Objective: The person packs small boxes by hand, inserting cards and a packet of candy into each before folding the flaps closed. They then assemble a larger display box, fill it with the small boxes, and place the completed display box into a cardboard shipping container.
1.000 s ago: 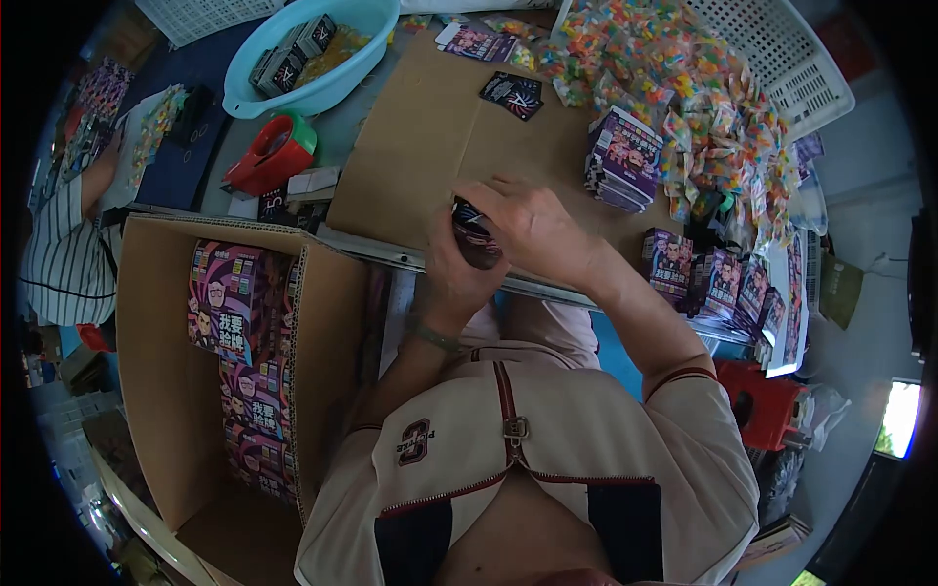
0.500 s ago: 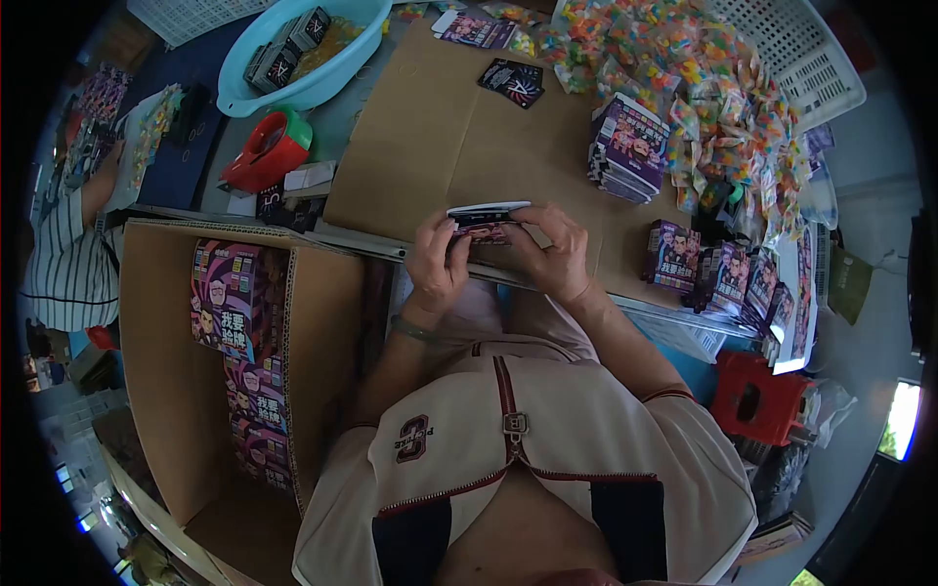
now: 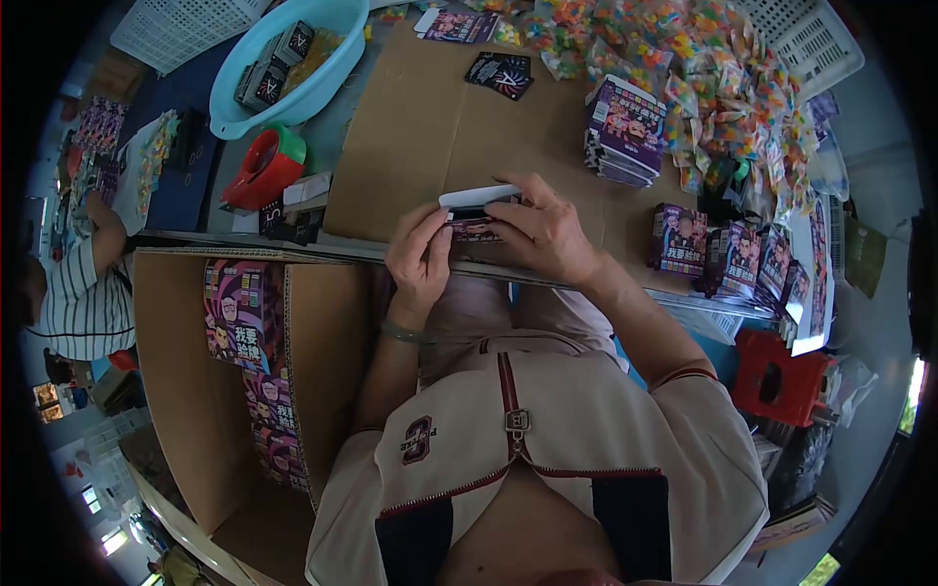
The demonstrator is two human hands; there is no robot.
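Over the table's front edge I hold a small purple printed box (image 3: 477, 232) with its white-lined flap up and a dark opening toward me. My left hand (image 3: 420, 256) grips its left end, thumb and fingers closed on it. At the other end, my right hand (image 3: 549, 232) has its fingers on the box's right side and by the flap. The contents are too dark to make out. Black cards (image 3: 500, 75) lie on the cardboard sheet (image 3: 405, 137) beyond, and a stack of flat purple printed boxes (image 3: 625, 132) stands to the right.
Candy packets (image 3: 718, 107) heap at the back right. Several filled boxes (image 3: 679, 239) stand at the right edge. A blue basin (image 3: 227, 112) and a red tape dispenser (image 3: 264, 176) sit left. A large carton (image 3: 176, 391) holds purple boxes. A person in stripes (image 3: 83, 293) works far left.
My right hand has shifted its fingers over the box's opening, and the white flap now stands more upright. The whole view has tilted slightly.
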